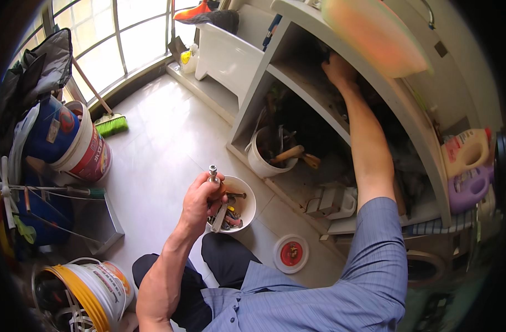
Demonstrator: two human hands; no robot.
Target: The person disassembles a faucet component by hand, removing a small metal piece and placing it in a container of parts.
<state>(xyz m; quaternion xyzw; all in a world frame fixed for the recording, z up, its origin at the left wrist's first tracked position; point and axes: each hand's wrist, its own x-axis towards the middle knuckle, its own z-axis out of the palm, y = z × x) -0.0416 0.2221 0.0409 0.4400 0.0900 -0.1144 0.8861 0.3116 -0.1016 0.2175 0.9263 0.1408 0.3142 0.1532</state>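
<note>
My left hand (202, 198) is closed around a metal tool with a round, socket-like end (212, 170) pointing up; a bit of orange shows by the fingers. Directly below it stands a white bucket (250, 207) holding several metal tools and bolts, some hidden by the hand. My right arm reaches into the upper compartment of a grey shelf unit (308, 83). There my right hand (340, 71) is bent round something dark at its fingertips, too shadowed to name. In the lower compartment sits a white bucket (257, 160) with wooden-handled tools.
A round white lid or tub with red inside (291, 253) lies on the floor. Stacked buckets (81, 149), a green broom (112, 125) and a yellow-rimmed bucket (98, 293) stand at left. Detergent bottles (467, 185) are at right; a white sink (225, 58) is at the back.
</note>
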